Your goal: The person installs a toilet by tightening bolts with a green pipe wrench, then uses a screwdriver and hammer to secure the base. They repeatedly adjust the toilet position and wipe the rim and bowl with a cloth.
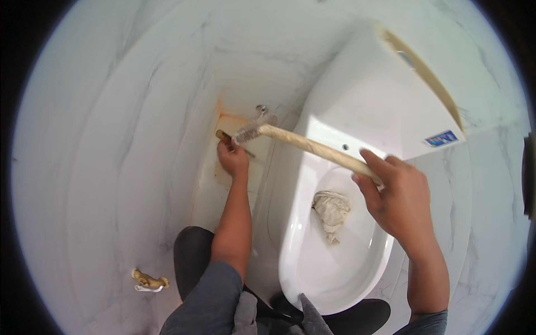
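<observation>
From my remote station I record two bare hands at work beside a white toilet fixture [289, 262], in the narrow space between it and the marbled wall [134, 123]. The right hand [401, 192] is closed on the lower end of a hammer [310, 143], its index finger extended along the pale wooden handle. The left hand [231, 159] is clenched around a slim rod-like tool [222, 135], which I take for a chisel, held low over a tan patch [233, 121] with orange staining. The hammer head lies across the view next to the left hand and is blurred; I cannot confirm whether it touches the tool. A round metal fitting [261, 109] sits just beyond the head. In the basin I note a crumpled cloth [331, 211], in neither hand's grasp. I judge the step in hand to be striking the held tool against the stained surface, although the tool's working tip cannot be read clearly enough to verify contact. In my assessment, the next move calls for a steady left grip at a fixed angle and a controlled stroke square on the tool's end, clear of the left fingers, the fitting and the fixture's glossy side.
</observation>
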A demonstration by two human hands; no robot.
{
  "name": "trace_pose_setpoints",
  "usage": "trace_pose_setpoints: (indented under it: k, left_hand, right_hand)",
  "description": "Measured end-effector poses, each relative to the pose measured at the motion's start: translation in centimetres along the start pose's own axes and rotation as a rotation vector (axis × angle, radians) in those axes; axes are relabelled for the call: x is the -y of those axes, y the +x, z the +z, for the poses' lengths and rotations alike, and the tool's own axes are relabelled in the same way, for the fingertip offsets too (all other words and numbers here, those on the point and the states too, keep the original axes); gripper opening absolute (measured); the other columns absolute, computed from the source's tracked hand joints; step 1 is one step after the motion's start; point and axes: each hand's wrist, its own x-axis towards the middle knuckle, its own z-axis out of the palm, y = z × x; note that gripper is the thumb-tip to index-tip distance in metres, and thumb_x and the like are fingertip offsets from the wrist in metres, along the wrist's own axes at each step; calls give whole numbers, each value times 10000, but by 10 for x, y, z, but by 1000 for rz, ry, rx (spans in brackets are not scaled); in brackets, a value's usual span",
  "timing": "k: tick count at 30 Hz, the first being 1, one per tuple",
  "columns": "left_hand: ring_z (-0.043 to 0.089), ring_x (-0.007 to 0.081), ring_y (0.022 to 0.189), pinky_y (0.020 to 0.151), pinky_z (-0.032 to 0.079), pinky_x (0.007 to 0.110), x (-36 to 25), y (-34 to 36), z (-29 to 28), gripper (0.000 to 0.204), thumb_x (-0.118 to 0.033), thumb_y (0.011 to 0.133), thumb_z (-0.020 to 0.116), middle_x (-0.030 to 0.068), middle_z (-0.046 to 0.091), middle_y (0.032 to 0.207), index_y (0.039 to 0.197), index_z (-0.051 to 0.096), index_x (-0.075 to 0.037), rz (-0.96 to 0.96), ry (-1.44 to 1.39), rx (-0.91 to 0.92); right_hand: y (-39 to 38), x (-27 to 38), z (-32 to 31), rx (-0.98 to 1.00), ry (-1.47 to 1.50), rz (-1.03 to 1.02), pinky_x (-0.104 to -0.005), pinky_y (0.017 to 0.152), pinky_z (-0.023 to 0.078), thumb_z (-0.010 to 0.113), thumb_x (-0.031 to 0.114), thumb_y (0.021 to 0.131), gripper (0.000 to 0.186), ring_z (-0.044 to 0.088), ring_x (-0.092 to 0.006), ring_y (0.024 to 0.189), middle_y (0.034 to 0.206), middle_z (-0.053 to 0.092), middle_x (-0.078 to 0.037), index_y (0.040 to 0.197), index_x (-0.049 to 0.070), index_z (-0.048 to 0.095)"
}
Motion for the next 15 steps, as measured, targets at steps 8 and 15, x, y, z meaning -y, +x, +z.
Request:
trace_pose_setpoints:
  k: [8, 15]
  left_hand:
    - [558, 123, 716, 637, 455, 258, -307, 22, -155, 299, -223, 941, 775, 40, 618, 813, 1085, 680, 21, 347, -513, 50]
    - [640, 141, 741, 636, 533, 271, -486, -111, -197, 377, -305, 977, 722, 63, 667, 883, 1147, 637, 20, 220, -636, 1056]
  right_hand:
    - [-160, -77, -50, -484, 564, 396, -325, 608, 498, 794, 251, 896, 291, 633, -169, 662, 799, 685, -115, 983, 0, 675]
    - [-232, -39, -53, -477, 750, 668, -449, 697, 515, 701, 414, 960, 420, 649, -329, 689, 729, 672, -167, 1145, 38, 725]
